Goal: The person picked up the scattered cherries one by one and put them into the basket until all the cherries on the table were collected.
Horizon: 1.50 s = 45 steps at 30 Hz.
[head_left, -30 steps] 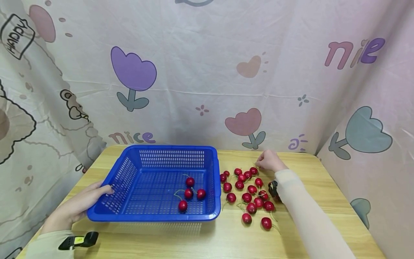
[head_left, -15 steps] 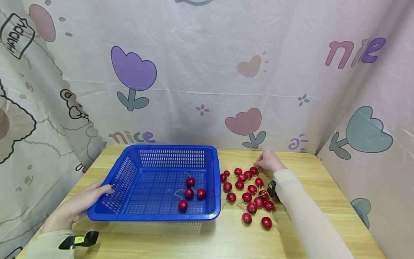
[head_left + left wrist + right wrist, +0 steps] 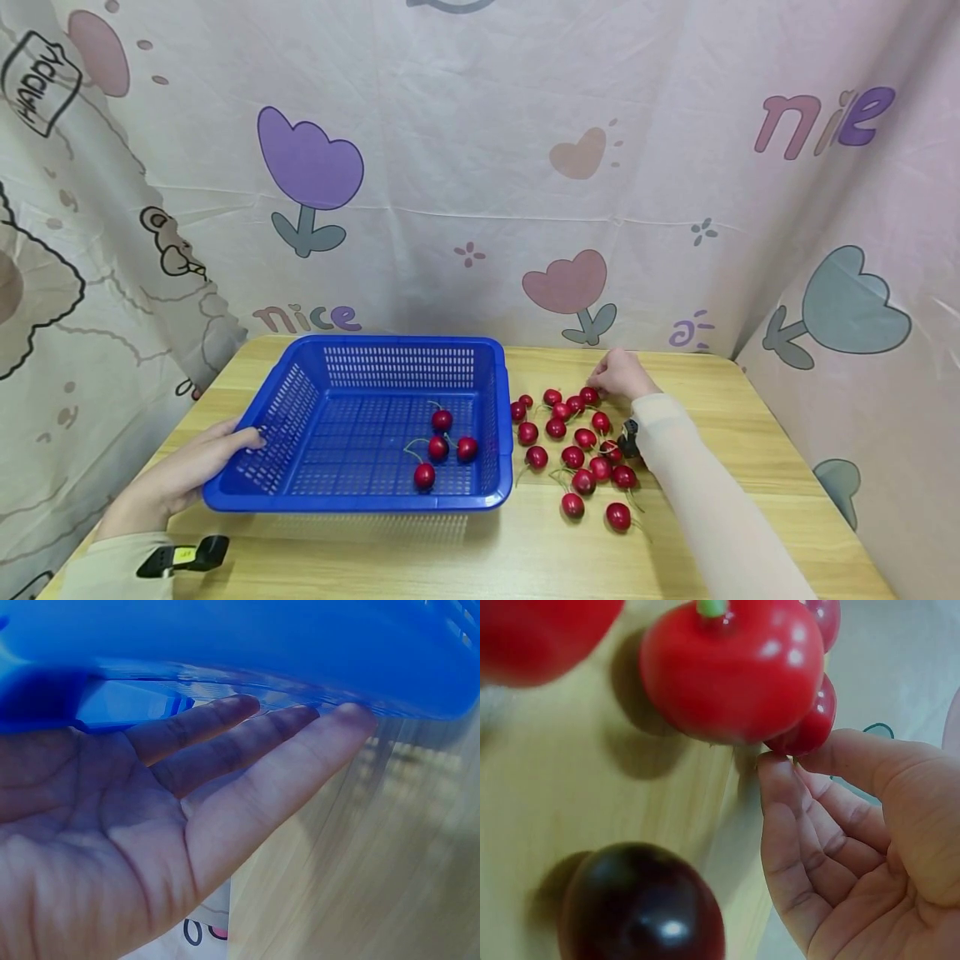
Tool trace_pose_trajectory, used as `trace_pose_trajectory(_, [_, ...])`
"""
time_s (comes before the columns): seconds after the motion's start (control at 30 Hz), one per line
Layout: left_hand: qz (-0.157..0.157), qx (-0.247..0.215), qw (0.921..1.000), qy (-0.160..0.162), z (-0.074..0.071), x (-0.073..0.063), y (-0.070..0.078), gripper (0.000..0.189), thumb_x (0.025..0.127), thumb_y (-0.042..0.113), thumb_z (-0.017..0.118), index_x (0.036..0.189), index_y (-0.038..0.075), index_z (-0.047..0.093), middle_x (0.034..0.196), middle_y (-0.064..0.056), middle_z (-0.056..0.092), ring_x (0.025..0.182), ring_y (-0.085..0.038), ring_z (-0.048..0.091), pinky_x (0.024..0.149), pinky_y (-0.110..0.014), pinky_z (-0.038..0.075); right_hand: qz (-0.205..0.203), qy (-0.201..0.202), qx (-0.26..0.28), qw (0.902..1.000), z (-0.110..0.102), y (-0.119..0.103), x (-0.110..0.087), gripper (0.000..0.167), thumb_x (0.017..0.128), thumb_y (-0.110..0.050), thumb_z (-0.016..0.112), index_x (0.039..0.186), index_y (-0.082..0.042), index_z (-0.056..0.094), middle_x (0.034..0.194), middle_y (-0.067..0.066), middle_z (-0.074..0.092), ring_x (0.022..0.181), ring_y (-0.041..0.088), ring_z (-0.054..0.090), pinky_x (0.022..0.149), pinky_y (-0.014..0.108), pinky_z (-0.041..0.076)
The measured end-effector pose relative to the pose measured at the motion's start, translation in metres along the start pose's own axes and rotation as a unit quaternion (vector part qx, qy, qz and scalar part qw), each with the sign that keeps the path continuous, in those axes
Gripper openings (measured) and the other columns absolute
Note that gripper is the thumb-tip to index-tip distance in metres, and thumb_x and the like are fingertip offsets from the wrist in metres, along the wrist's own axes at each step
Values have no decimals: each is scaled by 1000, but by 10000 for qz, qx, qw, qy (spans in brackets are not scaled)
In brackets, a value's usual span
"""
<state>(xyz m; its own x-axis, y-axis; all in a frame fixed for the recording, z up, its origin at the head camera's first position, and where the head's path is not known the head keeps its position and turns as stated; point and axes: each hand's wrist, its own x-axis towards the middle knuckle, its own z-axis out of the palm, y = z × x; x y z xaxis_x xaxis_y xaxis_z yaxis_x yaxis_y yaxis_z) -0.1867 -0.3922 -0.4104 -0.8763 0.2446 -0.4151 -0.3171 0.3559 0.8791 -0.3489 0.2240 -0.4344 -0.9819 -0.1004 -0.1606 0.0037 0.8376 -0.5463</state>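
Note:
A blue plastic basket (image 3: 360, 504) stands on the left of the table, with several stemmed cherries (image 3: 437, 448) on its mesh floor. My left hand (image 3: 183, 471) grips its left side, thumb over the rim; in the left wrist view the fingers (image 3: 255, 787) stretch out under the blue plastic. At the far side of the loose cherries, my right hand (image 3: 624, 375) has thumb and fingertips together at the stem of a red cherry (image 3: 589, 396). The right wrist view shows that cherry (image 3: 810, 727) right at the fingertips, partly behind a nearer one.
Several more cherries (image 3: 573, 457) with stems lie scattered on the wooden table (image 3: 540, 558), between the basket and my right forearm. A patterned curtain (image 3: 450, 167) hangs behind the table and along both sides. The basket's front edge casts a shadow on the wood.
My right hand has shifted very slightly to the left at the same cherry. The left hand and the basket stay where they were.

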Motion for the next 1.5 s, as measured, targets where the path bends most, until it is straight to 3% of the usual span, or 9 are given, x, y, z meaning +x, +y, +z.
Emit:
trace_pose_trajectory(0.2, [-68, -15, 10000, 45, 0, 0, 0, 75, 109, 21, 40, 162, -15, 1, 116, -11, 72, 102, -24, 75, 85, -46, 66, -122, 143, 8, 9998, 1, 2, -2, 14, 95, -9, 74, 92, 2, 82, 77, 9, 78, 69, 15, 69, 88, 39, 59])
trace_pose_trajectory(0.5, [-58, -12, 10000, 31, 0, -1, -1, 74, 109, 21, 39, 162, -15, 1, 118, -11, 71, 103, -24, 74, 85, -46, 66, -312, 470, 32, 9984, -2, 0, -6, 13, 95, -8, 71, 94, 0, 81, 87, 12, 79, 89, 27, 71, 104, 55, 54])
trace_pose_trajectory(0.8, [-90, 4, 9999, 80, 1, -1, 0, 75, 109, 21, 39, 163, -14, 1, 118, -11, 71, 102, -24, 75, 85, -47, 66, -598, 777, 72, 9952, -4, -4, -11, 11, 94, -8, 72, 93, -2, 81, 89, 11, 79, 86, 24, 68, 93, 47, 57])
trace_pose_trajectory(1.13, [-65, -20, 10000, 57, 1, -1, 0, 74, 109, 20, 39, 162, -15, 2, 117, -11, 72, 102, -24, 75, 85, -46, 66, -924, 948, 265, 9909, -5, -6, -18, 11, 93, -8, 77, 98, 1, 81, 89, 13, 80, 74, 15, 72, 72, 28, 58])
trace_pose_trajectory(1.37, [-79, -20, 9999, 107, 2, -1, 0, 74, 109, 21, 39, 161, -16, 3, 116, -11, 72, 101, -24, 75, 85, -45, 66, -980, 976, 369, 9897, -8, -8, -24, 10, 95, -7, 76, 100, 1, 80, 92, 15, 80, 81, 31, 77, 71, 30, 58])
trace_pose_trajectory(1.5, [-118, 14, 9997, 196, 3, -1, 1, 73, 109, 22, 40, 161, -15, 4, 117, -11, 72, 101, -24, 75, 84, -45, 66, -1031, 990, 452, 9887, -10, -10, -27, 10, 96, -6, 75, 102, 1, 79, 95, 17, 80, 88, 37, 78, 78, 37, 62])
